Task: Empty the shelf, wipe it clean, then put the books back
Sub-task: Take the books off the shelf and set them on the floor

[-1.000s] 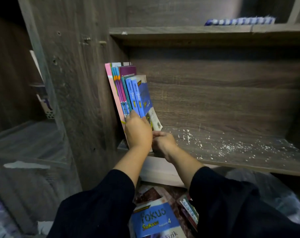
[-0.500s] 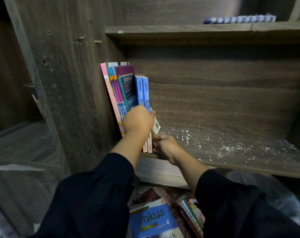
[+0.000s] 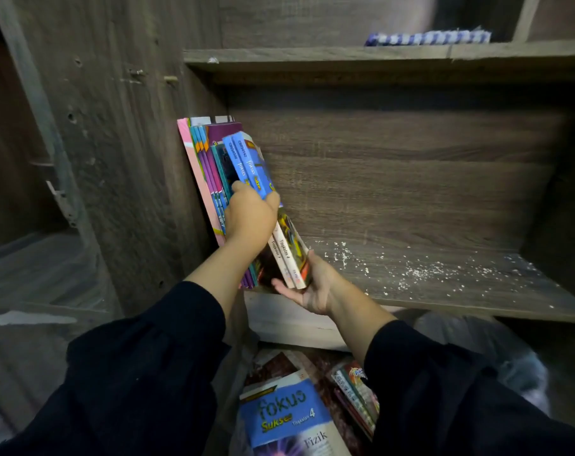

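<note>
A row of thin books (image 3: 204,166) leans against the left wall of a dark wooden shelf (image 3: 444,284). My left hand (image 3: 250,215) grips the middle of two blue "Fokus" books (image 3: 246,162) at the row's right end. Their lower ends tilt out past the shelf's front edge. My right hand (image 3: 312,287) cups those lower ends from beneath, fingers curled round the spines. White crumbs and dust are scattered over the bare shelf board to the right.
More books lie piled on the floor below, with a blue "Fokus Sukses" book (image 3: 286,419) on top. An upper shelf (image 3: 345,55) holds a blue-and-white object (image 3: 427,37). A cabinet side panel (image 3: 115,159) stands at left.
The two blue books have tipped outward, their bottoms sliding off the shelf edge. My right hand moved from the shelf edge to under them; my left hand shifted its grip higher.
</note>
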Demonstrator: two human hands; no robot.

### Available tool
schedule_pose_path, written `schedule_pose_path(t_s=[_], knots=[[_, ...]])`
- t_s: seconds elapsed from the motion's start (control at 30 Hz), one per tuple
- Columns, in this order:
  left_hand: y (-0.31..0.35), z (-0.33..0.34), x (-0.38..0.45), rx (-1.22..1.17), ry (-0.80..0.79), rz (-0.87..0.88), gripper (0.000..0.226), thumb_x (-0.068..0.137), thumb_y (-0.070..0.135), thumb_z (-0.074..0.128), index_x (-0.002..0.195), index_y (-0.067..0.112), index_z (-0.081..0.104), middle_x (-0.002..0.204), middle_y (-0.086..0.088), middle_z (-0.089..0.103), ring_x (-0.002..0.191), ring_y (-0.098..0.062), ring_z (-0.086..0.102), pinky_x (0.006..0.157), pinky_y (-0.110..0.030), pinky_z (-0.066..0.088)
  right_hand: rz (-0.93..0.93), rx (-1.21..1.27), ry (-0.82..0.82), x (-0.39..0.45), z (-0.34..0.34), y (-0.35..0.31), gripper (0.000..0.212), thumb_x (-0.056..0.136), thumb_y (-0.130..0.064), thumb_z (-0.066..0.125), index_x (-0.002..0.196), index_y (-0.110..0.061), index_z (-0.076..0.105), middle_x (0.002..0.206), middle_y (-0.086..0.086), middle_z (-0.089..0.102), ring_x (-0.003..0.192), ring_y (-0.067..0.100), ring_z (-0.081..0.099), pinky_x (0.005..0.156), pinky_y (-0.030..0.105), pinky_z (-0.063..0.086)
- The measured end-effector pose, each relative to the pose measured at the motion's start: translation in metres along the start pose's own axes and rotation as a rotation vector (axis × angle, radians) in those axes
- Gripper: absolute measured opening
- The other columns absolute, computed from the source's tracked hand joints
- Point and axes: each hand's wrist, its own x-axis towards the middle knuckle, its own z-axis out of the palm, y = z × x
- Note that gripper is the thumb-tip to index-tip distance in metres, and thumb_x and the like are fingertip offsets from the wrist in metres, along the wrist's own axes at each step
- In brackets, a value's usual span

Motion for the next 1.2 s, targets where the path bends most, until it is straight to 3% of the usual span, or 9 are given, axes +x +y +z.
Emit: schedule_pose_path(t_s=[0.1, 0.17, 0.27, 0.33, 0.5, 0.7, 0.83, 1.0, 1.2], knots=[[0.007, -0.017, -0.005, -0.232, -0.077, -0.066, 0.045, 0.078, 0.033, 0.058, 0.106, -0.002, 0.054, 0.100, -0.018, 0.067, 0.081, -0.036, 0.068, 0.068, -0.044, 0.058, -0.149, 0.102, 0.025, -0.015, -0.001, 0.000, 0.046, 0.096, -0.049, 0.040, 0.098, -0.009, 0.064, 0.068, 0.010, 0.072, 0.052, 0.022, 0.068, 0.052, 0.031, 0.058], [0.005, -0.027, -0.013, -0.369, -0.143, -0.131, 0.041, 0.075, 0.028, 0.060, 0.102, -0.003, 0.056, 0.088, -0.021, 0.067, 0.067, -0.036, 0.069, 0.052, -0.052, 0.058, -0.208, 0.168, 0.025, -0.026, -0.005, 0.001, 0.041, 0.096, -0.044, 0.044, 0.111, -0.010, 0.062, 0.089, 0.012, 0.073, 0.063, 0.024, 0.071, 0.062, 0.036, 0.060], [0.005, -0.044, -0.035, -0.478, -0.238, -0.198, 0.014, 0.085, 0.016, 0.057, 0.088, 0.002, 0.059, 0.066, -0.015, 0.058, 0.053, -0.029, 0.063, 0.040, -0.039, 0.056, -0.254, 0.235, 0.003, -0.042, -0.017, 0.004, 0.043, 0.096, -0.041, 0.045, 0.122, -0.010, 0.058, 0.117, 0.017, 0.067, 0.098, 0.031, 0.067, 0.098, 0.049, 0.048], [0.005, -0.055, -0.051, -0.490, -0.288, -0.234, 0.014, 0.089, 0.014, 0.054, 0.077, 0.007, 0.055, 0.062, -0.014, 0.057, 0.050, -0.027, 0.061, 0.038, -0.032, 0.054, -0.286, 0.242, -0.002, -0.054, -0.028, 0.008, 0.040, 0.097, -0.039, 0.044, 0.122, -0.011, 0.057, 0.114, 0.017, 0.066, 0.097, 0.032, 0.065, 0.103, 0.050, 0.043], [-0.009, -0.071, -0.083, -0.473, -0.412, -0.346, 0.008, 0.089, 0.016, 0.055, 0.085, 0.010, 0.054, 0.068, -0.014, 0.061, 0.043, -0.023, 0.063, 0.039, -0.030, 0.054, -0.303, 0.092, 0.147, -0.088, -0.056, 0.018, 0.034, 0.092, -0.029, 0.055, 0.119, -0.009, 0.058, 0.113, 0.015, 0.067, 0.085, 0.029, 0.066, 0.083, 0.043, 0.053], [-0.037, -0.075, -0.131, -0.430, -0.475, -0.468, 0.007, 0.090, 0.016, 0.054, 0.088, 0.009, 0.053, 0.069, -0.012, 0.061, 0.042, -0.021, 0.063, 0.047, -0.031, 0.055, -0.304, 0.050, 0.309, -0.112, -0.087, 0.049, 0.056, 0.072, -0.021, 0.078, 0.121, -0.004, 0.059, 0.103, 0.015, 0.073, 0.089, 0.031, 0.072, 0.061, 0.042, 0.058], [-0.053, -0.076, -0.155, -0.437, -0.493, -0.542, 0.017, 0.091, 0.013, 0.053, 0.105, 0.005, 0.050, 0.071, -0.013, 0.061, 0.060, -0.026, 0.063, 0.051, -0.035, 0.052, -0.302, 0.061, 0.369, -0.136, -0.091, 0.075, 0.046, 0.075, -0.013, 0.077, 0.115, 0.000, 0.057, 0.102, 0.017, 0.072, 0.075, 0.030, 0.071, 0.056, 0.045, 0.059], [-0.071, -0.074, -0.181, -0.421, -0.529, -0.568, 0.014, 0.092, 0.011, 0.052, 0.105, 0.007, 0.050, 0.073, -0.011, 0.060, 0.061, -0.025, 0.061, 0.049, -0.035, 0.050, -0.333, 0.121, 0.457, -0.144, -0.106, 0.108, 0.070, 0.068, -0.009, 0.083, 0.127, 0.001, 0.047, 0.098, 0.021, 0.071, 0.053, 0.026, 0.070, 0.045, 0.040, 0.056], [-0.092, -0.070, -0.189, -0.447, -0.568, -0.650, 0.029, 0.088, 0.009, 0.053, 0.116, 0.005, 0.051, 0.085, -0.014, 0.062, 0.066, -0.028, 0.063, 0.045, -0.036, 0.052, -0.337, 0.157, 0.448, -0.155, -0.110, 0.134, 0.042, 0.076, -0.004, 0.076, 0.110, 0.006, 0.054, 0.101, 0.021, 0.069, 0.042, 0.019, 0.066, 0.044, 0.036, 0.056]])
